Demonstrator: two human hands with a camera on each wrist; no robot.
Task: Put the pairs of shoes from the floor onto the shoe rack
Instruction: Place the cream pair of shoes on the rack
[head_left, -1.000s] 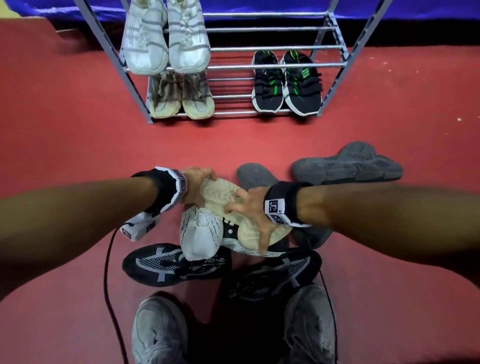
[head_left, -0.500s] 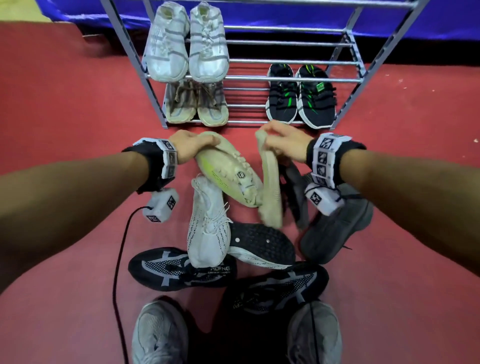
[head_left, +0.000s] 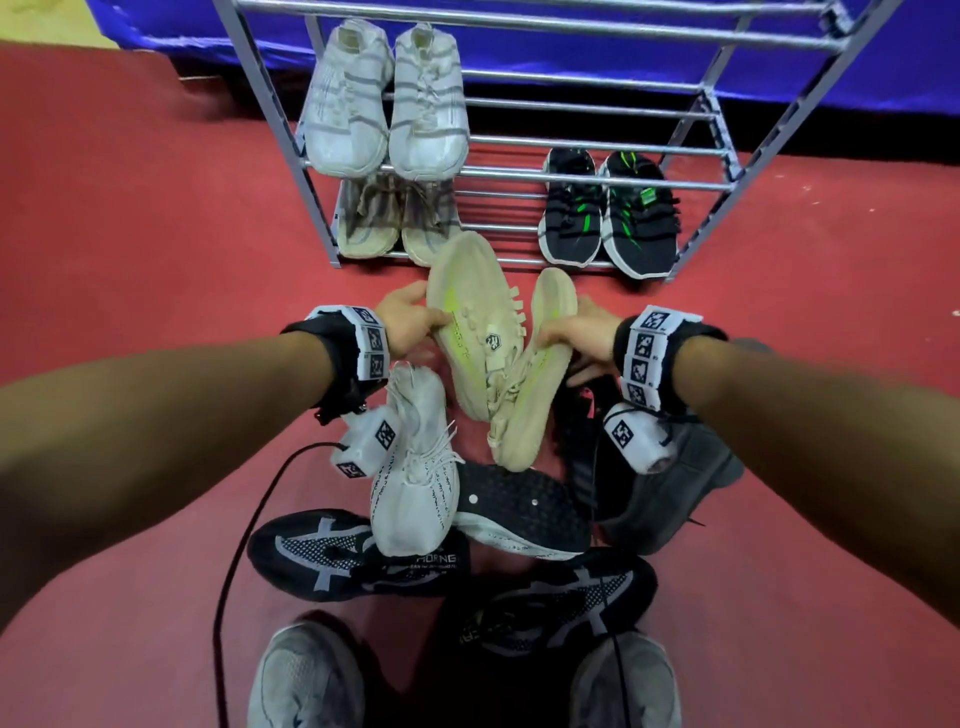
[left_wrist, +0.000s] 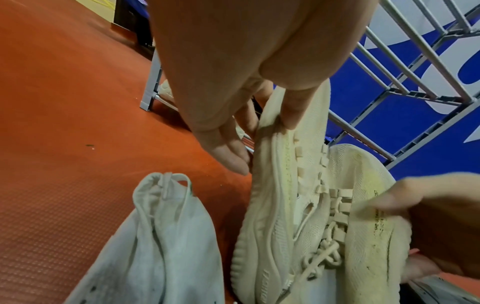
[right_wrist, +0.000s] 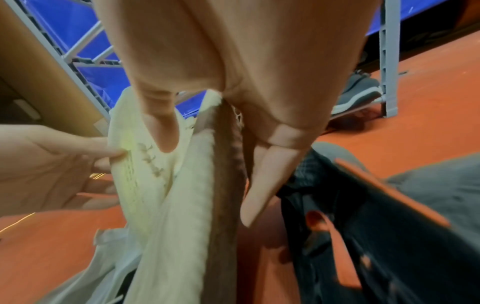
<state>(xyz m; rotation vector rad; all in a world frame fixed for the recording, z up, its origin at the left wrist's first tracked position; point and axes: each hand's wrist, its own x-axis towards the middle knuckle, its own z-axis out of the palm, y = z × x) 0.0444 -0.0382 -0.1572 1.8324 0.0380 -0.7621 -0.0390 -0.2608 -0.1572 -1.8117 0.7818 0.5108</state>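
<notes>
Shoes (head_left: 470, 332) have been lifted off the floor pile — one pinched in each hand (head_left: 410, 325) (head_left: 579, 332) — and brought nearer the rack (head_left: 587, 182).

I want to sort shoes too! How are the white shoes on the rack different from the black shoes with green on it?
The white pair sits on the higher shelf at the left of the shoe rack; the black pair with green stripes sits on the bottom shelf at the right. The white ones have grey stripes and look bigger. Both pairs stand side by side, toes pointing toward the person.
</notes>
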